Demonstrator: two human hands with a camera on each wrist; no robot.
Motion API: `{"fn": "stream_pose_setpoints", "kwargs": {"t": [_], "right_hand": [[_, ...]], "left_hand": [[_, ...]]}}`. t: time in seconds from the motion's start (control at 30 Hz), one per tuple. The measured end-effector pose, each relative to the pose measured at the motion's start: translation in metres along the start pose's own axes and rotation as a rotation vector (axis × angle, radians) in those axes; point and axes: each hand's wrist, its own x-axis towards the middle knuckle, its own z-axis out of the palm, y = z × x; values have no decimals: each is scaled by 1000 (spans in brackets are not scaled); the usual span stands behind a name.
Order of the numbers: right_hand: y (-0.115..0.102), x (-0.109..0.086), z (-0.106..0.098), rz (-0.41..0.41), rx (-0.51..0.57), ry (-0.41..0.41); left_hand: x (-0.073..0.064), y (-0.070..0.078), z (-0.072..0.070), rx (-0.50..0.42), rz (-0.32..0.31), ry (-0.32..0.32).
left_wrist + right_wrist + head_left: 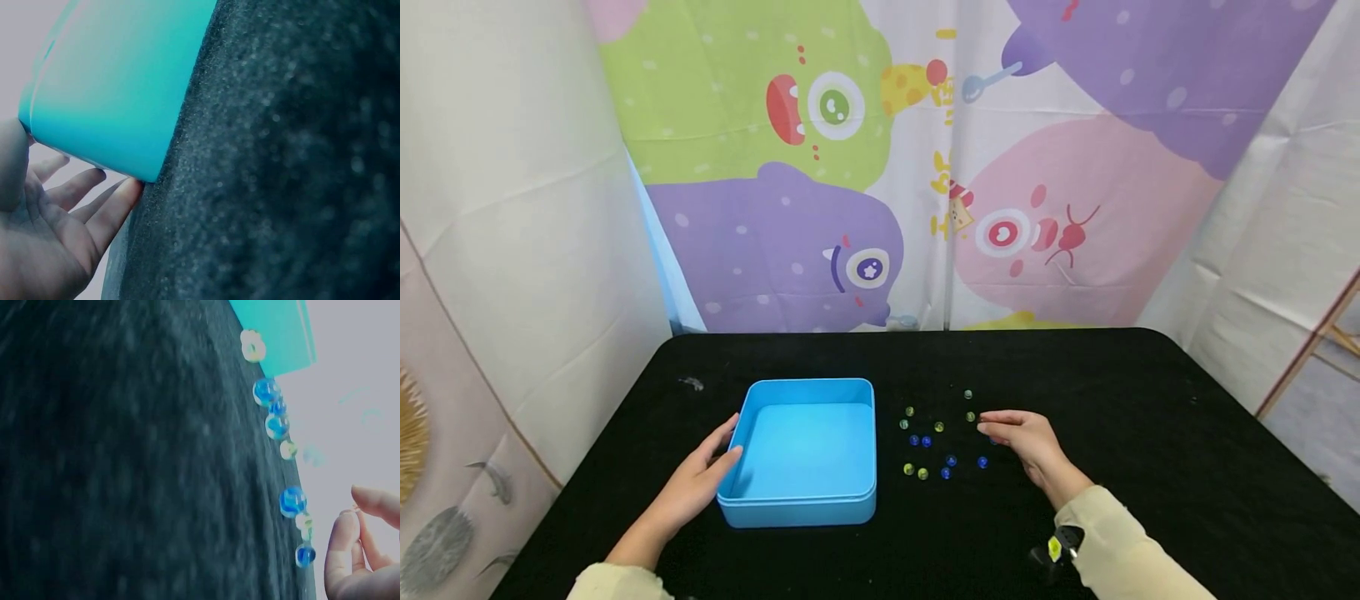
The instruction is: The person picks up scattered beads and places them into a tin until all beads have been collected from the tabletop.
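A blue rectangular box with no lid sits on the table, left of centre. My left hand holds its left wall, thumb at the rim and fingers along the outside. In the left wrist view, fingertips touch the box's outer side near its base. My right hand hovers by the scattered glass marbles, thumb and fingers close together. No marble shows between those fingertips. Nearest to them are a green marble and a blue marble, the latter partly hidden by the hand.
Several more green and blue marbles, such as this blue marble, lie between the box and my right hand. A black cloth covers the table. A cartoon-print curtain hangs behind the far edge. Something small and clear lies at the far left.
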Motion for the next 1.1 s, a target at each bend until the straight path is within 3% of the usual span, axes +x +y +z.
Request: {"fn": "stream_pose_setpoints", "kwargs": {"t": [0.5,0.8,1.1], "right_hand": [[-9,-8,25,-47,47,-27],[-14,-7,38,-32,63,-26],[-21,-7,55,-58,81,-70]], "left_hand": [[-2,1,0,2,-4,-4],[-2,1,1,14,4,3],[-2,2,2,25,4,7]]}}
